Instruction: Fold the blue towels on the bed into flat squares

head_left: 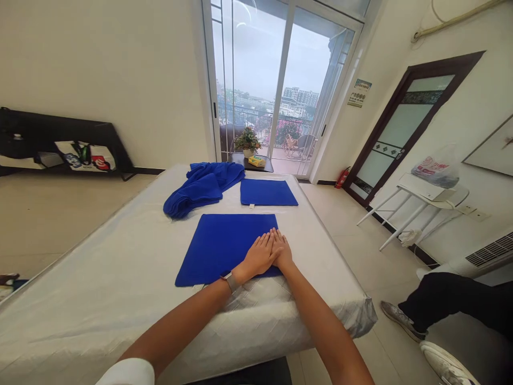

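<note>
- Blue cloth [218, 248]: laid flat, roughly rectangular, on the pale mattress [128, 256], toward the person's side.
- Left hand [261, 255] and right hand [284, 251]: palms down, touching, at the cloth's right edge. Grip of each: flattened, fingers extended, nothing grasped.
- Watch [229, 278]: left wrist.
- Second blue cloth [269, 193]: flat, just beyond the first; small white tag [251, 206] at its near edge.
- Heaped blue cloths [196, 192]: left of the second cloth.
- Potted plant [247, 140]: past the mattress, before the sliding door [280, 80].
</note>
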`<state>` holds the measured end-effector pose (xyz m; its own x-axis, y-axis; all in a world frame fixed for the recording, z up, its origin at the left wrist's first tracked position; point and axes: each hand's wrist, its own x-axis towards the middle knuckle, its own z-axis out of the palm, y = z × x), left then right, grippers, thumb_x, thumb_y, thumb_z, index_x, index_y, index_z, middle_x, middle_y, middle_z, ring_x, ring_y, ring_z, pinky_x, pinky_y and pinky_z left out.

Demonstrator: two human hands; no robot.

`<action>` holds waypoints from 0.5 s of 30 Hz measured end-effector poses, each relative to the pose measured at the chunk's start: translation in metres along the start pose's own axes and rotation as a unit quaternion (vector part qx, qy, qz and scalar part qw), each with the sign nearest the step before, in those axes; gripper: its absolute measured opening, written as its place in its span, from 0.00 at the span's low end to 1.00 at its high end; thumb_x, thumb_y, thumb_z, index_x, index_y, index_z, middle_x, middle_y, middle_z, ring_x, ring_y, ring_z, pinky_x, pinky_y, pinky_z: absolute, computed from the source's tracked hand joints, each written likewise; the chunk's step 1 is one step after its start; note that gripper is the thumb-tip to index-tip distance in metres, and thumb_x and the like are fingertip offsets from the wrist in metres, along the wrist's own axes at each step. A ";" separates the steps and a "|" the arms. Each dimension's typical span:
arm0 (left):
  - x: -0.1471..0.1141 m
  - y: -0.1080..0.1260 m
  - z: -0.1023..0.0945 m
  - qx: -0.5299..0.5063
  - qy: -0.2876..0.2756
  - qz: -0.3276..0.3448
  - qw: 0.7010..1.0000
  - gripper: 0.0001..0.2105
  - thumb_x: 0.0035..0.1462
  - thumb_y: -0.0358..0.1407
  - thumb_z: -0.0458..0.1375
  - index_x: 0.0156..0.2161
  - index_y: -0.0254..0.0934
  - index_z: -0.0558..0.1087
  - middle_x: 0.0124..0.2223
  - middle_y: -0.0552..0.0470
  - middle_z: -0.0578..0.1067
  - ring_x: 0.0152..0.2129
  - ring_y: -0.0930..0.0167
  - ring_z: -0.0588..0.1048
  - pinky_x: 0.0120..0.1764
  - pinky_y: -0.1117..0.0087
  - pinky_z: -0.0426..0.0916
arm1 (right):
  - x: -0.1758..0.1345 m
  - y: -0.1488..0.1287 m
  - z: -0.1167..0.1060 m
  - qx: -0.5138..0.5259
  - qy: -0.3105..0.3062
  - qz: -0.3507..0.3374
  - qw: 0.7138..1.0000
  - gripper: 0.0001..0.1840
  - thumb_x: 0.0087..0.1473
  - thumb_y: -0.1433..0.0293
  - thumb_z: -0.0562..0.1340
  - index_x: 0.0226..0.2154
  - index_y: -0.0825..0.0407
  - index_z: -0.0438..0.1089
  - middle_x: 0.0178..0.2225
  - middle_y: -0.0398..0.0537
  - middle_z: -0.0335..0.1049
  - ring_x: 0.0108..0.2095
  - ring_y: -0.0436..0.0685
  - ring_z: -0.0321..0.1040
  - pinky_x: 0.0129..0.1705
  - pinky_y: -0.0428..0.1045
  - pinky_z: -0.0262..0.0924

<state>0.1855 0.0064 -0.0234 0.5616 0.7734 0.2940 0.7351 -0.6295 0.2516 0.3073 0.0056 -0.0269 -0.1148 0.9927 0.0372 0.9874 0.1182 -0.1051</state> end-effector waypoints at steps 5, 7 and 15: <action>-0.028 -0.030 -0.002 0.015 -0.041 0.005 0.999 0.36 0.68 0.55 0.34 0.69 0.30 0.52 0.70 0.39 0.54 0.68 0.62 0.51 0.67 0.57 0.47 | 0.003 -0.006 -0.003 0.042 0.009 0.039 0.998 0.36 0.67 0.57 0.42 0.70 0.61 0.43 0.72 0.51 0.37 0.71 0.57 0.34 0.70 0.54 0.31; -0.045 -0.049 -0.010 0.031 -0.044 0.000 0.999 0.36 0.67 0.56 0.34 0.69 0.31 0.52 0.71 0.41 0.54 0.69 0.63 0.50 0.68 0.58 0.45 | 0.004 -0.008 -0.004 0.058 0.011 0.050 0.997 0.37 0.67 0.55 0.41 0.70 0.61 0.43 0.72 0.51 0.38 0.71 0.56 0.35 0.70 0.54 0.30; -0.137 -0.162 -0.042 0.098 -0.038 -0.114 0.988 0.34 0.67 0.55 0.37 0.71 0.37 0.49 0.72 0.43 0.51 0.69 0.59 0.47 0.66 0.50 0.47 | 0.004 -0.007 -0.002 0.072 -0.003 0.055 0.996 0.39 0.67 0.53 0.38 0.70 0.59 0.41 0.72 0.48 0.36 0.71 0.55 0.32 0.70 0.54 0.27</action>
<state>-0.0261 -0.0006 -0.0654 0.3952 0.9011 0.1784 0.9005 -0.4184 0.1182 0.3001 0.0089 -0.0235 -0.0073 0.9999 0.0110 0.9684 0.0098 -0.2490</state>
